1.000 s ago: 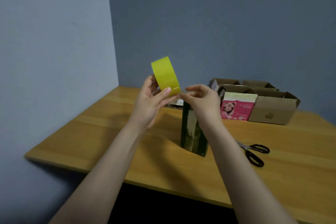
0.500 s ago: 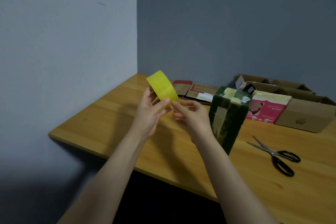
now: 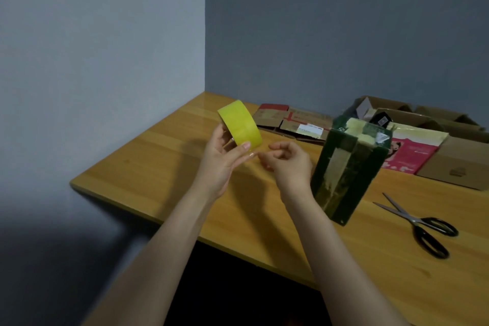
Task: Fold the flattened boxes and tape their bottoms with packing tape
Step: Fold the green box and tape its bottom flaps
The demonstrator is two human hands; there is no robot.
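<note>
Wooden table (image 3: pixel 164 167), grey corner. View has swung left — green box (image 3: pixel 346 167) now right of hands. I read left hand (image 3: pixel 225 161) gripping tape roll (image 3: pixel 240 124), right hand (image 3: pixel 287 164) pinching beside it — tape end still not visibly peeled.

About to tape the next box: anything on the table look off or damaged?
Mostly fine. The dark green box stands upright with patchy, uneven tape strips over its top and front. The scissors lie open on the table. Nothing is spilled.

Your view is dim and soft, slightly blurred; hands cast shadows onto the desk (image 3: pixel 164 167), lower left corner goes dark.
</note>
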